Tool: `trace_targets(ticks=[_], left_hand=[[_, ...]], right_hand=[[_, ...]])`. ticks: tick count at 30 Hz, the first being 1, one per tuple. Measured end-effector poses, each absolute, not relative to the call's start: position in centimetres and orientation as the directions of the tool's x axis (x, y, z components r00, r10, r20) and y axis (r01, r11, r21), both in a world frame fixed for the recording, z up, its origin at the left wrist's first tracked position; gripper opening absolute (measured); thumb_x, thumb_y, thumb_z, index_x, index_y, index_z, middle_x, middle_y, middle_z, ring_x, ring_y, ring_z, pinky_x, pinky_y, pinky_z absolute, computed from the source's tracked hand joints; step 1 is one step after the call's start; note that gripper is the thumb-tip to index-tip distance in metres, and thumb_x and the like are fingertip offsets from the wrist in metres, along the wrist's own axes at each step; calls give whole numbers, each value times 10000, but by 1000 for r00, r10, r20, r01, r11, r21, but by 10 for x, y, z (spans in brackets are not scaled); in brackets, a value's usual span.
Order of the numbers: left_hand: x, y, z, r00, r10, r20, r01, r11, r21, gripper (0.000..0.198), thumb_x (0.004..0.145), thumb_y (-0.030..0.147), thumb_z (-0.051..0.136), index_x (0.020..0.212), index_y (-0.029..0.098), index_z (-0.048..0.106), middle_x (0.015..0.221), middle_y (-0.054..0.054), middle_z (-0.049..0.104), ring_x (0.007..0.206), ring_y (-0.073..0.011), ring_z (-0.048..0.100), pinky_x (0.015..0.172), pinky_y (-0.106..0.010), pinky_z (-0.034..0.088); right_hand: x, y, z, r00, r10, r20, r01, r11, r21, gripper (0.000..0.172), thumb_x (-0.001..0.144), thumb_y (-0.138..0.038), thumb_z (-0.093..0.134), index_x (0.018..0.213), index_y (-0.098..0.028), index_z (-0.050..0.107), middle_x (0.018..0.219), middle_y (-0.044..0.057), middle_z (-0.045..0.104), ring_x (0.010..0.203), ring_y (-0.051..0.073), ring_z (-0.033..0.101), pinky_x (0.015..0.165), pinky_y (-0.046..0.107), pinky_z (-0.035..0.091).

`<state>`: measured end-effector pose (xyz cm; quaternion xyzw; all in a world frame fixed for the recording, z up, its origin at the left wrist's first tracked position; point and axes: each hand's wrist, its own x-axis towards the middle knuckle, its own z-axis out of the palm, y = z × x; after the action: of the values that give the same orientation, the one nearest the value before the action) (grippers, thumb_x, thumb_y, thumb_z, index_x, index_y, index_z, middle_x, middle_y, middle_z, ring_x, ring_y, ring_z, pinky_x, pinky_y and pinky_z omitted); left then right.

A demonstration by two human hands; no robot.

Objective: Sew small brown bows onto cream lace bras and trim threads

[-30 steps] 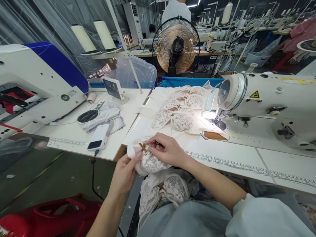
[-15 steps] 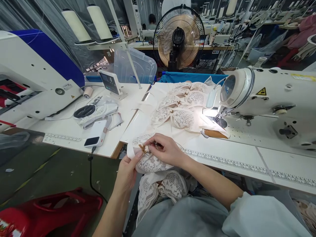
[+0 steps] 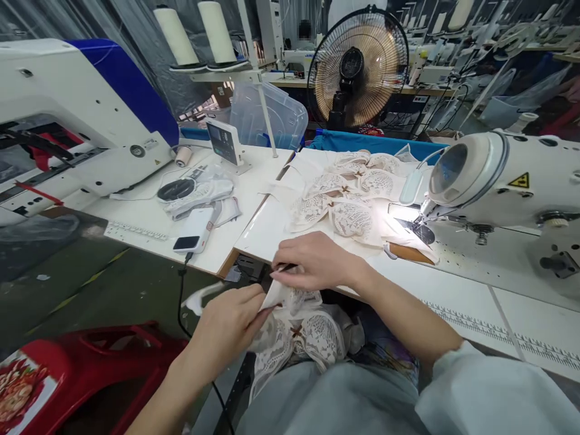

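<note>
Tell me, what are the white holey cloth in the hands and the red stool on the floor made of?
The white holey cloth, pinched by the left hand and right hand, looks like soft matte lace: patterned openwork, limp folds. The red stool seems moulded plastic: smooth, slightly shiny, one uniform colour.

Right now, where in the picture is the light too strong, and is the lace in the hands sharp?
In the head view, the lamp on the sewing machine burns out a white patch of table; the lace piece between left hand and right hand is evenly lit and fairly sharp; the wide lens bends the edges.
</note>
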<state>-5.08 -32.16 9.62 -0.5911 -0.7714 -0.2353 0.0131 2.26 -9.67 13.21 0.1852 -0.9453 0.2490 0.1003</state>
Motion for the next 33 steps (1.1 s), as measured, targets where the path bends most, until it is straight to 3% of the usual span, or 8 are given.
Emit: trace_targets(ticks=[3,6,8,11,13,22,33], left_hand=[[-60,-332,84,-285,789,544,956,275,102,208,950,155,494,958,216,693,768,-17,691,637,-154,626,573,-262,402],[-66,-339,71,-266,643,718,951,297,85,236,905,100,535,1063,216,667,896,-48,746,780,-173,700,686,-259,484],[-67,-340,64,-268,581,768,951,285,117,233,878,113,578,1072,224,642,911,-50,754,815,-184,716,715,-265,506],[-65,-336,57,-267,548,793,956,251,148,184,858,145,619,1015,239,605,861,-33,744,762,-175,708,690,-261,508],[-64,-333,53,-244,530,812,964,227,141,165,858,138,620,982,245,593,838,-29,738,719,-167,696,671,-261,501],[-59,-332,35,-170,477,862,965,259,47,83,908,196,585,962,259,593,797,-37,739,663,-163,689,622,-270,486],[-52,-328,32,-150,476,866,977,206,56,123,910,161,581,946,256,650,787,-34,706,655,-153,649,621,-263,447]], right_hand=[[53,-102,141,-937,-300,180,-349,827,-441,104,858,-180,605,806,-240,672,791,-9,737,656,150,631,546,275,323],[77,-113,138,-921,-375,108,-375,774,-510,66,842,-202,643,839,-266,661,739,-30,723,614,146,624,527,273,343],[82,-122,132,-944,-306,123,-321,766,-557,106,895,-296,631,994,-263,650,835,-13,742,697,166,663,568,277,407],[76,-131,119,-969,-141,203,-236,772,-590,306,993,-372,494,1239,-198,544,1101,73,728,954,216,690,750,318,503],[70,-135,110,-964,-74,254,-213,788,-578,321,1028,-331,389,1274,-160,503,1165,116,700,1028,232,670,834,349,514],[65,-152,79,-911,31,411,-229,791,-567,281,1046,-317,372,1215,-164,537,1114,117,700,1001,211,652,842,336,528],[63,-168,60,-878,70,474,-187,860,-474,280,1060,-330,360,1108,-165,582,969,97,738,866,207,693,696,324,510]])
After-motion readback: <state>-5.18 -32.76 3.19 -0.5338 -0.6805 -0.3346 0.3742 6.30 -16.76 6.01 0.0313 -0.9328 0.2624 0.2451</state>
